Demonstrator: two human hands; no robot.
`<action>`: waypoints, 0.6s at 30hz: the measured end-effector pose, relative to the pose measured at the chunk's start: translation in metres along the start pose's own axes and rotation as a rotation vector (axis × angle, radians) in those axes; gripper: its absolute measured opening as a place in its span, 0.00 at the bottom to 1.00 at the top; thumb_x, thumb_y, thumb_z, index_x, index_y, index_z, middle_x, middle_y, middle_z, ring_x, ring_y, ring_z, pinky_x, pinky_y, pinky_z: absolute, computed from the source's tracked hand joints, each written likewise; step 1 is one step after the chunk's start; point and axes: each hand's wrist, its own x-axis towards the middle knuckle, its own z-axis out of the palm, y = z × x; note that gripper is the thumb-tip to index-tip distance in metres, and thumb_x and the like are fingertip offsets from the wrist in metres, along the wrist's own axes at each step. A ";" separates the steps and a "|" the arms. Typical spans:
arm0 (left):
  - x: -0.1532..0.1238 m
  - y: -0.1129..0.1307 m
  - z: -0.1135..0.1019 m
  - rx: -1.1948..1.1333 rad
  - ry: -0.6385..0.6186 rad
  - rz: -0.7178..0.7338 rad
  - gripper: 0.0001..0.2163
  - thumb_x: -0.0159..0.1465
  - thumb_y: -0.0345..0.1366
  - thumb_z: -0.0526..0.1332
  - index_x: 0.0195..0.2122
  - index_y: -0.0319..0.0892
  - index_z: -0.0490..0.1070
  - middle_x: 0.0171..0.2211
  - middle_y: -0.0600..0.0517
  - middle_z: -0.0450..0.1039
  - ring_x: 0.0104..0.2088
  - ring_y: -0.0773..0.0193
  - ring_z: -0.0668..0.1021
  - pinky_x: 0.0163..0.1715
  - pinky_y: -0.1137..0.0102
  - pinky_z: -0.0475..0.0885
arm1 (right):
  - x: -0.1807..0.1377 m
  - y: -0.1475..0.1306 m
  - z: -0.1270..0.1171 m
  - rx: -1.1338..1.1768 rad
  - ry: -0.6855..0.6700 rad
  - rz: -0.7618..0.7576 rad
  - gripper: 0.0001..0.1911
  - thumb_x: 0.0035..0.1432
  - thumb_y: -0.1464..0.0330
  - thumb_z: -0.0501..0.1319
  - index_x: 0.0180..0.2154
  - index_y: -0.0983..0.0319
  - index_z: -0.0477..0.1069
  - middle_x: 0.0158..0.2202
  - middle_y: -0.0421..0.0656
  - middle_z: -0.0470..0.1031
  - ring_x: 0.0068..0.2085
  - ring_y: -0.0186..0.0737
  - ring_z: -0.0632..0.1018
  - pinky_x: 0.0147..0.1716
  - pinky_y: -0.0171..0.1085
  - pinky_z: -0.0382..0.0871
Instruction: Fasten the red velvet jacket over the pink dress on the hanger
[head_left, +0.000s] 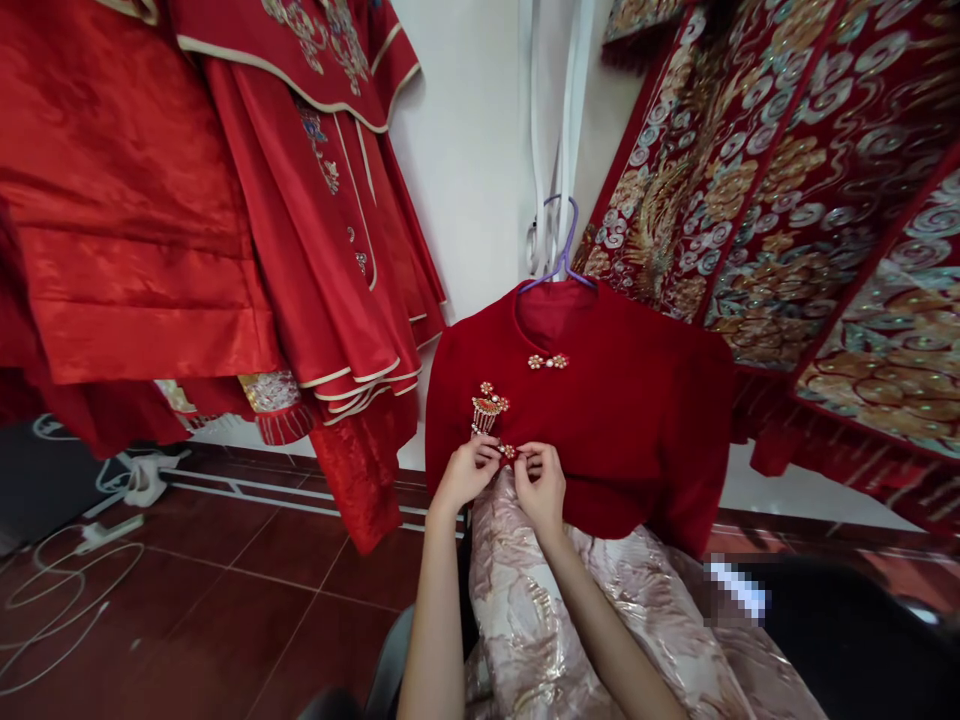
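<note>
A dark red jacket [615, 420] hangs in front of me on a purple hanger [562, 262]. Its collar carries a beaded flower clasp [548, 362], and a fan-shaped brooch with dangling beads [487, 405] sits on the chest. At the jacket's lower front edge, my left hand [471, 470] pinches one side of a second flower clasp [507, 451]. My right hand [541, 485] is closed on the other side of that clasp, fingertips pressed together. Below both hands spreads a pale, shiny brocade skirt [525, 590].
Red garments [135, 240] hang at the left, and heavily embroidered red robes [795, 200] at the right. White straps [559, 110] run down the wall behind the hanger. On the tiled floor lie a white cable [71, 575] and a power strip [112, 533].
</note>
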 end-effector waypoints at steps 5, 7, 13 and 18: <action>0.000 0.004 -0.001 0.016 0.048 -0.005 0.08 0.57 0.30 0.61 0.39 0.38 0.74 0.36 0.46 0.79 0.36 0.64 0.80 0.40 0.69 0.75 | 0.001 0.002 0.000 -0.006 -0.014 -0.020 0.10 0.57 0.69 0.55 0.40 0.61 0.70 0.35 0.42 0.71 0.30 0.33 0.73 0.31 0.34 0.71; 0.000 0.006 -0.001 -0.003 0.046 0.001 0.08 0.57 0.30 0.62 0.38 0.38 0.75 0.36 0.47 0.79 0.36 0.64 0.80 0.41 0.69 0.75 | 0.001 0.003 0.001 -0.001 -0.025 -0.019 0.10 0.56 0.69 0.55 0.41 0.61 0.71 0.35 0.42 0.72 0.29 0.34 0.73 0.31 0.34 0.71; 0.000 0.010 0.001 -0.055 0.062 -0.010 0.08 0.56 0.34 0.64 0.35 0.38 0.77 0.34 0.45 0.80 0.35 0.60 0.81 0.41 0.65 0.76 | 0.000 0.004 0.001 0.012 -0.035 -0.002 0.08 0.56 0.68 0.55 0.37 0.61 0.70 0.34 0.43 0.73 0.31 0.35 0.74 0.30 0.34 0.71; -0.001 0.011 -0.001 -0.098 0.079 -0.008 0.07 0.54 0.36 0.67 0.32 0.38 0.77 0.32 0.46 0.80 0.33 0.60 0.81 0.40 0.66 0.75 | 0.000 0.003 0.001 0.001 -0.040 -0.001 0.07 0.56 0.68 0.55 0.36 0.61 0.70 0.34 0.43 0.73 0.30 0.35 0.73 0.30 0.34 0.70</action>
